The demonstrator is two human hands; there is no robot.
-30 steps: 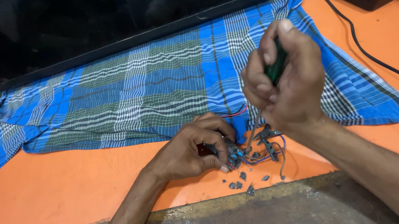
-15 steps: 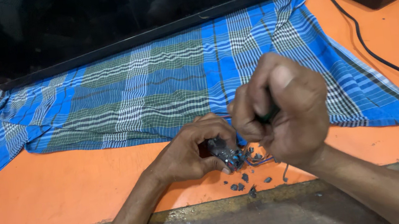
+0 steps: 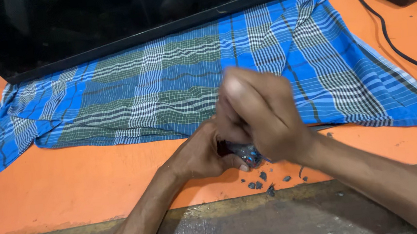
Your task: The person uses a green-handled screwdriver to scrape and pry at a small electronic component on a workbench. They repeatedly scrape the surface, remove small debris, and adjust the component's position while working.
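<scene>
right hand (image 3: 263, 118) blurred, small part (image 3: 244, 153) mostly hidden

Right hand (image 3: 263, 118) fisted, pressed against the curled left hand (image 3: 205, 154).

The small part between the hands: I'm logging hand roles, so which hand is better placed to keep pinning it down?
Left hand: it rests on the table, gripping the part; right hand is above.

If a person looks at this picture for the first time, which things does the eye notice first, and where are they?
First, the two hands pressed together at the table's near edge: the right hand closed over the left hand, with a small dark part between them. Behind them a blue checked cloth spreads across the orange table. A large black screen rests on the cloth's far edge.
</scene>
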